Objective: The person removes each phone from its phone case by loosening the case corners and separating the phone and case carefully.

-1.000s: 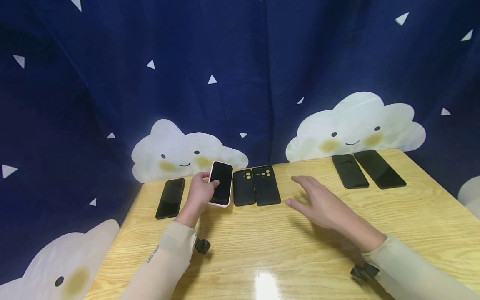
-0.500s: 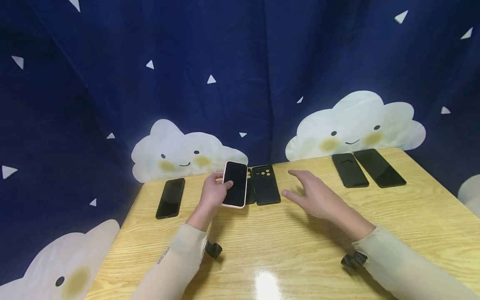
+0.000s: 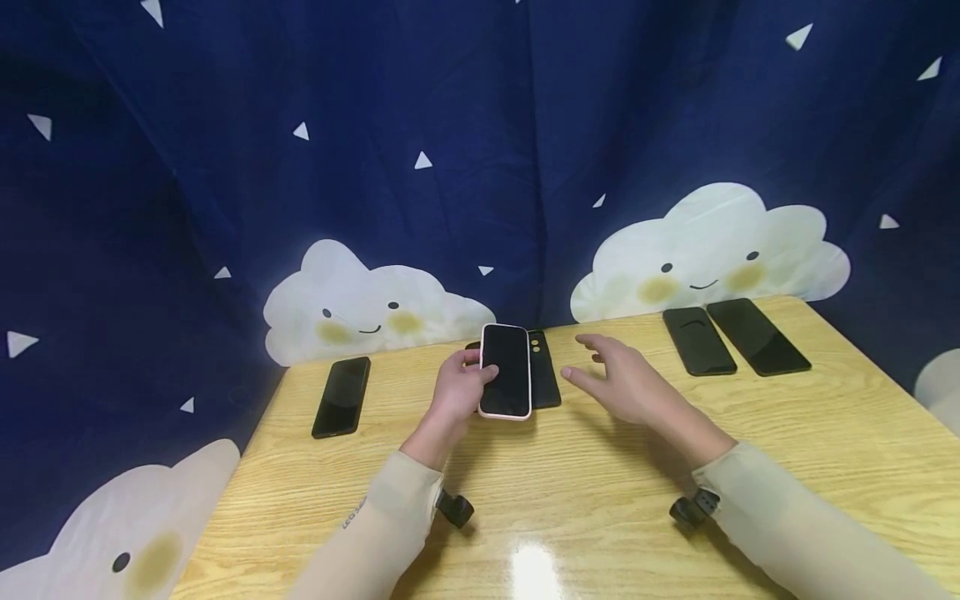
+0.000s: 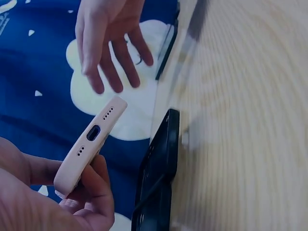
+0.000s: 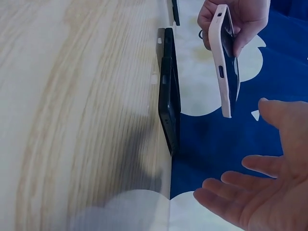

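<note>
My left hand [image 3: 459, 387] pinches a smartphone in a pale pink case [image 3: 505, 372] by its left side, thumb over the edge of the dark screen. The left wrist view shows the case's bottom end [image 4: 91, 134] with its charging port and speaker holes. Held above the table, the phone overlaps two black phone cases [image 3: 547, 379] in the head view and hides most of the left one. My right hand [image 3: 630, 383] is held just right of the phone, fingers spread and thumb apart, holding nothing. In the right wrist view its palm [image 5: 284, 192] faces the phone.
A black phone [image 3: 341, 397] lies at the table's left. Two more dark phones, a shorter one [image 3: 700, 342] and a longer one [image 3: 759, 337], lie side by side at the back right. A blue curtain [image 3: 480, 150] with clouds hangs behind the wooden table [image 3: 585, 517].
My left hand has carried the pink-cased phone rightward, from beside the two black cases to over them. My right hand has shifted slightly left, closer to the phone.
</note>
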Tool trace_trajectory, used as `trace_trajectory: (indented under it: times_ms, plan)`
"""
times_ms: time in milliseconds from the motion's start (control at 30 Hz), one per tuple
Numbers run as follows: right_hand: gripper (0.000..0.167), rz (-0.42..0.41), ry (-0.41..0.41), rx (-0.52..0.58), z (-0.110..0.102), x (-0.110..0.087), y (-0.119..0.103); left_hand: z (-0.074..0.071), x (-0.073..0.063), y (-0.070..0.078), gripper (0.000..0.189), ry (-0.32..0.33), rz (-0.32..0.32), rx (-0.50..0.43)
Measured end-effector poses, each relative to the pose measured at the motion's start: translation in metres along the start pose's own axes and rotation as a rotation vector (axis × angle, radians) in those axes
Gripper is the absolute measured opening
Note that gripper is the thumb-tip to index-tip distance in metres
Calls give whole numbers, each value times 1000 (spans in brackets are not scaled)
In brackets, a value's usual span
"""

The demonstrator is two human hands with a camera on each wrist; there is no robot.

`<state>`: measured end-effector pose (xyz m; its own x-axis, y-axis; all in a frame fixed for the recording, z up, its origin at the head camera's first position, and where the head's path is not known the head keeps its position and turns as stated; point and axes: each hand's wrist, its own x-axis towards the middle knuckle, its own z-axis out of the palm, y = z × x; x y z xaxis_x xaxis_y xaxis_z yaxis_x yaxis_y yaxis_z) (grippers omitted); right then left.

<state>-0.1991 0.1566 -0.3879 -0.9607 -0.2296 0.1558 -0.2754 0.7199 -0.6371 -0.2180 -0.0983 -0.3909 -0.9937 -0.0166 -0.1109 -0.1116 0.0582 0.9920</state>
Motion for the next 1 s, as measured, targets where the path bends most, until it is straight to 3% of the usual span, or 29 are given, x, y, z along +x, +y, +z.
trace_trajectory:
  times_ms: [500, 700, 1000]
  plan:
    - [62, 55, 43, 76, 2, 18, 13, 27, -9, -5, 37, -76, -1, -99]
    - [56, 88, 38, 144, 3, 24, 16, 34, -12, -9, 36, -119, -39, -142]
    - [52, 113, 19, 267, 5, 33, 22, 41, -14, -13, 35, -125, -48, -192]
